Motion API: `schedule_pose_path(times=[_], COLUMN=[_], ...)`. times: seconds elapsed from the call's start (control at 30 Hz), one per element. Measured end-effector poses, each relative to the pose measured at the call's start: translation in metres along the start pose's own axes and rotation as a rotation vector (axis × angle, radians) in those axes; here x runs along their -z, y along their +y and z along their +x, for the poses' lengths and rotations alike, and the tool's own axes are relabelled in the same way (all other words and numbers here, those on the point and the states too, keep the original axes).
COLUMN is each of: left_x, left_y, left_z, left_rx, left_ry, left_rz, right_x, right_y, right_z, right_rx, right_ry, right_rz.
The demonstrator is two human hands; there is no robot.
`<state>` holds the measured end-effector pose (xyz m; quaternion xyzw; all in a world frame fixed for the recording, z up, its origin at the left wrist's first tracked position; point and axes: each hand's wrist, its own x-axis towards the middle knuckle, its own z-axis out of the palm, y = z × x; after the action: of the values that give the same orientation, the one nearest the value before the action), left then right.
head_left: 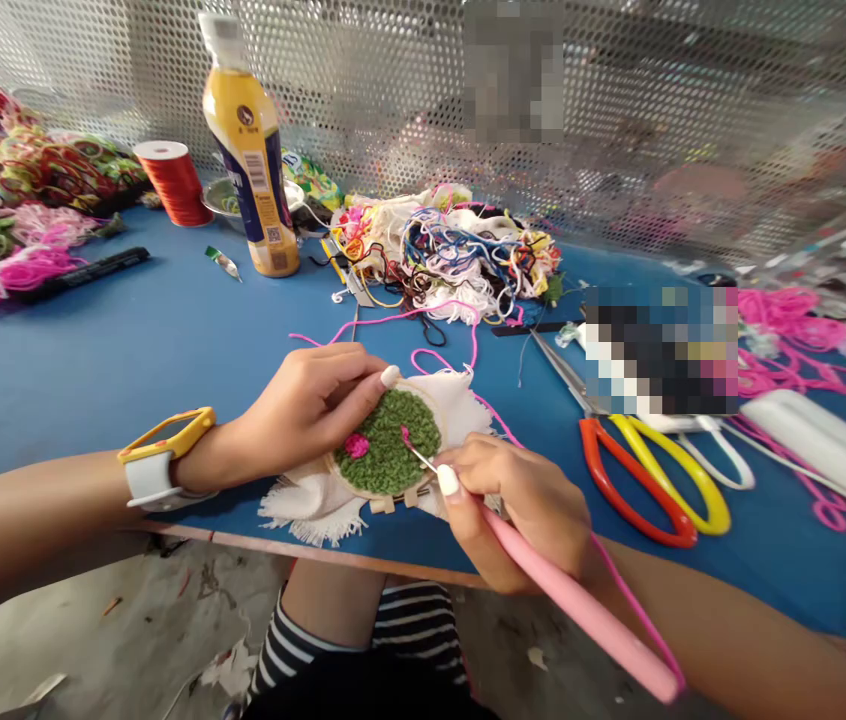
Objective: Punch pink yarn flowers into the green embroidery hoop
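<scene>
Your left hand (303, 405) clamps the hoop (391, 442) at the bench (130, 340) edge; your right hand (520, 505) pinches the pink needle tool (573, 600). The hoop is light, with a stiff rim and soft cloth: hold it by the rim.

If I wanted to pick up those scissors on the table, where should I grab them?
Take the scissors by the red and yellow loops, coming from the near table edge. The loops lie flat, open and nearest you; the blades point away, partly hidden under clutter.
</scene>
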<state>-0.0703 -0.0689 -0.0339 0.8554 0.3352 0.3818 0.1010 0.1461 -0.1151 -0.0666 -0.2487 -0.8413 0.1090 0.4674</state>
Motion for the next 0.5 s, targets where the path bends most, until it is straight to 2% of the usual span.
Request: schedule_pose_path(times=[0.13, 0.37, 0.5], left_x=[0.0, -0.004, -0.003], left_y=[0.001, -0.001, 0.002], left_z=[0.0, -0.001, -0.001], left_rx=[0.019, 0.126, 0.143], left_ry=[-0.006, 0.009, 0.006], left_rz=[-0.01, -0.026, -0.007], right_x=[0.0, -0.002, -0.003], right_y=[-0.003, -0.011, -0.01], right_z=[0.008, 0.017, 0.018], right_rx=[0.045, -0.016, -0.057], right_ry=[0.025, -0.125, -0.093], right_rz=[0.047, -0.096, -0.135])
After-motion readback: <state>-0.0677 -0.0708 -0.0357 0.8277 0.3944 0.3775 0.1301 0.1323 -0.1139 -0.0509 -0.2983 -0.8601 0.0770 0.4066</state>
